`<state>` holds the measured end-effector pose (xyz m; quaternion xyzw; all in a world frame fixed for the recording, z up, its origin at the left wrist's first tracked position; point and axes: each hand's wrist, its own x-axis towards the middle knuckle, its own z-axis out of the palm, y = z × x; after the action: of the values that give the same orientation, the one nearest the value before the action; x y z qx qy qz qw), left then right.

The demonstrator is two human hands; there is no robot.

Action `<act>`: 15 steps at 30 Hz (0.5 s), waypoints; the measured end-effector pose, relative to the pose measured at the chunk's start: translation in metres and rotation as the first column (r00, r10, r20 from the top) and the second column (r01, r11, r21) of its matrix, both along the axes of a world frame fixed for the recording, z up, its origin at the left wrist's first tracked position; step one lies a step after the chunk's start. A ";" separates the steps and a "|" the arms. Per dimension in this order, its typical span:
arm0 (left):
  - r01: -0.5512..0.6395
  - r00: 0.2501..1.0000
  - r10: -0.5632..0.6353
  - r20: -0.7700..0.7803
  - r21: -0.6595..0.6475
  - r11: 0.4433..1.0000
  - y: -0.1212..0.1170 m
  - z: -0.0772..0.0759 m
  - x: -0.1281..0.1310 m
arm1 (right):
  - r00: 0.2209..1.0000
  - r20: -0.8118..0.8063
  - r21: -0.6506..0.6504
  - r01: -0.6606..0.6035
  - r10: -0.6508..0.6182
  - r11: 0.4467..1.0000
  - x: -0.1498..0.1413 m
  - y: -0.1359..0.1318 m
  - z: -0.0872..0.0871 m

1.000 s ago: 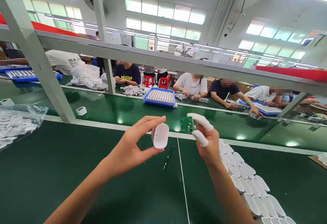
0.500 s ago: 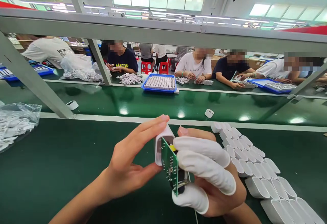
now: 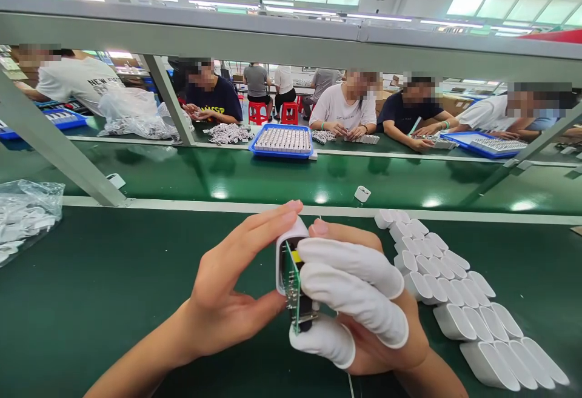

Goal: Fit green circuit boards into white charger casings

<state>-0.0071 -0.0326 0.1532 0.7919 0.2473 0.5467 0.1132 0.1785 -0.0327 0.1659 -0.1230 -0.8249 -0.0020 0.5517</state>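
Green bench (image 3: 113, 301) underneath, bare save for stock at either edge. Far left: one clear bag (image 3: 25, 213) of white parts, slumped open toward the worker, within easy reach. Centre: left hand (image 3: 227, 295) closed round one white shell (image 3: 284, 249), fingertips on top and thumb below, open mouth turned right so as to take the board. Right hand (image 3: 364, 313) pinched on one green board (image 3: 293, 289), edge-on and part-way inside the shell; three fingers capped in white cots, likely to keep skin off the parts. Right: about two dozen empty shells (image 3: 454, 301) laid in two slanting rows, touching, mouths all one way, close beside the right hand. Beyond, on the belt (image 3: 254, 177): two stray shells, well apart. Farther back: one blue tray (image 3: 282, 142) mid-bench, two more at either side, and five seated people facing this way, hands busy with small parts
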 end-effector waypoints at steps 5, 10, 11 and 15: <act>0.005 1.000 -0.005 0.007 0.000 1.000 0.000 0.001 0.001 | 0.999 -0.035 -0.014 0.004 -0.005 1.000 -0.004 -0.002 -0.001; 0.028 1.000 -0.029 0.007 0.018 0.999 0.002 0.002 0.000 | 0.999 -0.040 -0.028 0.006 -0.007 1.000 -0.005 -0.001 -0.002; 0.032 0.999 -0.032 0.004 0.030 0.999 0.002 0.002 0.000 | 0.999 -0.033 -0.020 0.006 -0.007 1.000 -0.005 -0.001 -0.003; 0.015 1.000 -0.015 0.002 0.046 0.999 0.004 0.000 -0.001 | 1.000 -0.026 -0.006 0.001 -0.001 1.000 -0.008 0.005 -0.005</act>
<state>-0.0082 -0.0291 0.1530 0.7956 0.2287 0.5522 0.0992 0.1706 -0.0277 0.1610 -0.1249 -0.8176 0.0018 0.5621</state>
